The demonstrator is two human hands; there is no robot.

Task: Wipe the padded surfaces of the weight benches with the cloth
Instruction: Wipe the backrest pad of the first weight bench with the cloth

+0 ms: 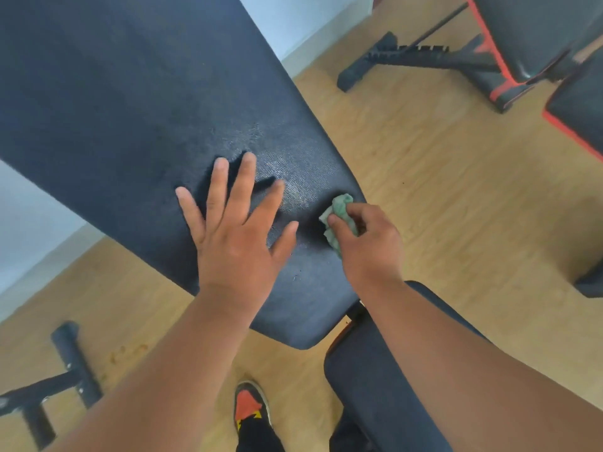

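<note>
A black padded backrest (137, 102) of a weight bench fills the upper left and slants down to the centre. My left hand (235, 230) lies flat on its lower part with fingers spread. My right hand (368, 246) is closed on a crumpled green cloth (337, 216), pressed against the pad near its right edge. A damp shiny patch (293, 181) shows between the two hands. The black seat pad (375, 380) of the same bench lies below, partly hidden by my right forearm.
A second black bench with red trim (509, 53) stands at the upper right on the wooden floor (456, 190). A black metal foot bar (73, 363) sits at the lower left. My shoe (251, 406) is under the bench. A white wall (293, 21) runs behind.
</note>
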